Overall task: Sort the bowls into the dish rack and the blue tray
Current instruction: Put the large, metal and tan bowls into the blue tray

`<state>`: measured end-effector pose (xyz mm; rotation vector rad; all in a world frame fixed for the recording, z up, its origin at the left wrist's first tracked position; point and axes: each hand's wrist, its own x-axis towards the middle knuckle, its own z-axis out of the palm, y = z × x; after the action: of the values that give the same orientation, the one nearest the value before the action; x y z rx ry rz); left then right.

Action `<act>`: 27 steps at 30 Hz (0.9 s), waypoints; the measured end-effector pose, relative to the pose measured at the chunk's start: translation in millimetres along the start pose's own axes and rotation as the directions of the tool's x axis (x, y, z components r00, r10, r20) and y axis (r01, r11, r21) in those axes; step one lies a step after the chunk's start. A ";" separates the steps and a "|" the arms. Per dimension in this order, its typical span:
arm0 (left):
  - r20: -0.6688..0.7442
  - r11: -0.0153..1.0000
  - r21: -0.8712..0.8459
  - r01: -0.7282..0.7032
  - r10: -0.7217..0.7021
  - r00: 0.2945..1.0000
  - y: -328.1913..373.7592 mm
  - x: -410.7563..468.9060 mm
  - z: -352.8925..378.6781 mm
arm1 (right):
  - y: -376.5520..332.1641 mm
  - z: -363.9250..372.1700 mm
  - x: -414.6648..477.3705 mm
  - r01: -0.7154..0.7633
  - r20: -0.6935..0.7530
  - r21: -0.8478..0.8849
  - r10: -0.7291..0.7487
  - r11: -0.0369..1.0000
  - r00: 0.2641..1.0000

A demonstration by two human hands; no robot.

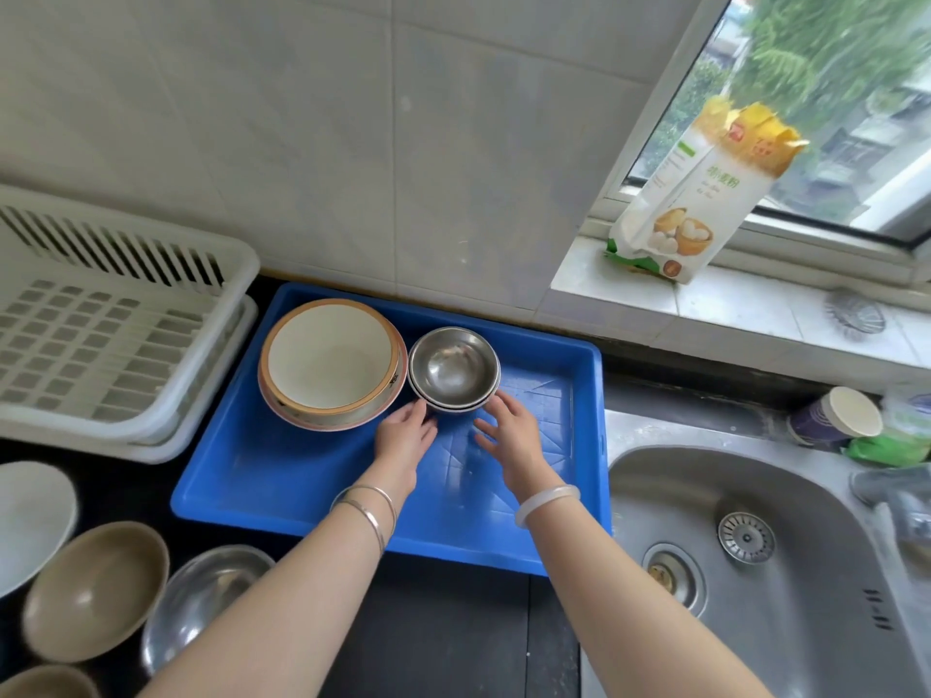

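A blue tray (282, 476) lies on the dark counter. In its far part stand a stack of large cream bowls with orange rims (330, 362) and, to their right, a small stack of steel bowls (453, 367). My left hand (405, 435) touches the near left side of the steel stack with fingers spread. My right hand (509, 430) hovers open just off its near right side. The white dish rack (116, 324) stands left of the tray with nothing in it. At the near left wait a white bowl (30, 521), a brown bowl (95, 589) and a steel bowl (201, 596).
A steel sink (745, 561) lies to the right of the tray. A flour bag (700, 193) stands on the window sill. A paper cup (836, 418) and a green bag (896, 440) sit behind the sink. Another brown bowl (45, 685) shows at the bottom left corner.
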<state>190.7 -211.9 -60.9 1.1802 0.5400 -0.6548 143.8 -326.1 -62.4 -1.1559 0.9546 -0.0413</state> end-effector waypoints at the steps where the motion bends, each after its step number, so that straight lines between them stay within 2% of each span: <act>1: -0.003 0.999 0.046 -0.007 0.007 1.000 0.1 -4.6 -2.9 | 0.3 -1.9 -5.2 0.008 -0.007 -0.023 -0.008 1.000 1.000; 6: 0.016 0.941 0.303 -0.150 0.153 0.988 -1.8 -36.9 -28.3 | 7.1 -7.5 -43.1 0.083 0.053 -0.197 -0.073 0.977 0.996; 12: -0.066 0.748 0.600 -0.283 0.399 0.915 -12.9 -95.9 -89.2 | 37.1 4.9 -100.7 0.238 0.259 -0.410 -0.138 0.880 0.956; 14: -0.101 0.660 0.699 -0.274 0.471 0.876 -19.6 -117.6 -117.6 | 55.6 14.1 -117.7 0.272 0.335 -0.466 -0.117 0.842 0.935; 16: -0.128 0.630 0.732 -0.260 0.501 0.856 -29.2 -138.4 -149.4 | 76.5 24.7 -131.2 0.287 0.399 -0.530 -0.064 0.798 0.915; 20: -0.227 0.522 0.844 -0.121 0.554 0.801 -49.2 -169.3 -208.8 | 113.1 46.4 -144.2 0.331 0.469 -0.662 0.027 0.673 0.883; 23: -0.264 0.501 0.863 -0.063 0.554 0.790 -57.9 -179.5 -239.8 | 129.2 63.7 -149.5 0.312 0.458 -0.725 0.092 0.614 0.884; 27: -0.291 0.502 0.864 -0.028 0.545 0.786 -64.3 -181.8 -261.1 | 139.3 87.5 -152.2 0.208 0.423 -0.746 0.209 0.633 0.882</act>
<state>5.7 54.7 -54.7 2.3836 0.4554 -0.2127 46.6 -124.4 -71.9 -1.8603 0.4985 0.7139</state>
